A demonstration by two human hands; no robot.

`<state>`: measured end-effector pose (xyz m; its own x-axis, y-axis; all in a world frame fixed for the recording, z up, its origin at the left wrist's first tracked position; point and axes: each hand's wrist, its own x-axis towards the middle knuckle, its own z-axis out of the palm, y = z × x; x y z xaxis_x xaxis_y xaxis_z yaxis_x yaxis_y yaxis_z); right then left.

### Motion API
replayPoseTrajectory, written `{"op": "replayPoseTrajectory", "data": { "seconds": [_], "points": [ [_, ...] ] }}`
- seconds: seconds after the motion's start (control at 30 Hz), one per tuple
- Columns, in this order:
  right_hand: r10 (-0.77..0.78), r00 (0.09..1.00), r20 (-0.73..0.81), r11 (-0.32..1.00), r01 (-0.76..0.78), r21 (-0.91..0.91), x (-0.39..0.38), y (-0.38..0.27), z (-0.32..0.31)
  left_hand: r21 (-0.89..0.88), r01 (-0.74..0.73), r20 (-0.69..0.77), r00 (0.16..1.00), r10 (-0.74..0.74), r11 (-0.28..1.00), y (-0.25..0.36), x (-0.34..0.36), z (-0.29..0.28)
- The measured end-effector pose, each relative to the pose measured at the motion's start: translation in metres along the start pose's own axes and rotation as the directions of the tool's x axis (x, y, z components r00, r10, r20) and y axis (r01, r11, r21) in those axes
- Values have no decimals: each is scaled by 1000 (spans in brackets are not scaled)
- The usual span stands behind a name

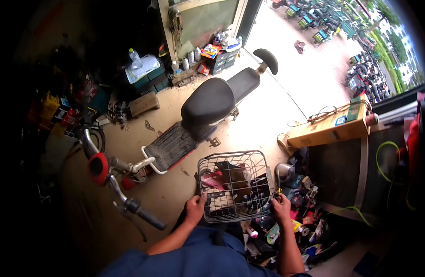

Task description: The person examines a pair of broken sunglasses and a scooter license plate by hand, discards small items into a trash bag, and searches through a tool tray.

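I hold a black wire basket in front of my body, with pinkish-red and dark scraps in it. My left hand is closed on its left side. My right hand grips near its right corner, where a small yellow-and-black item and a thin metal piece show; whether I hold these too I cannot tell. Beyond the basket stands an electric scooter with a black seat, a ribbed footboard and handlebars with a red front piece to my left.
Jumbled tools and parts lie at my right beside a dark cabinet carrying a long cardboard box. Crates, cans and a wooden block line the back. An open doorway shows several parked bikes outside.
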<state>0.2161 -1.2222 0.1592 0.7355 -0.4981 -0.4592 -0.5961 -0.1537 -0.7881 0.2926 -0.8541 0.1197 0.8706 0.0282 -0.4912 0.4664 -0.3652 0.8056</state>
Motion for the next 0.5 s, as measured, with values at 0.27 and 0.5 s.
{"op": "replayPoseTrajectory", "data": {
  "seconds": [0.27, 0.5],
  "points": [
    [50, 985, 164, 998, -56, 32, 141, -147, -27, -167, 33, -132, 990, -56, 985, 82, 54, 60],
    [-46, 983, 177, 999, 47, -3, 312, -89, -95, 0, -173, -149, 974, 171, 985, 148, 146, 177]
  ]
}}
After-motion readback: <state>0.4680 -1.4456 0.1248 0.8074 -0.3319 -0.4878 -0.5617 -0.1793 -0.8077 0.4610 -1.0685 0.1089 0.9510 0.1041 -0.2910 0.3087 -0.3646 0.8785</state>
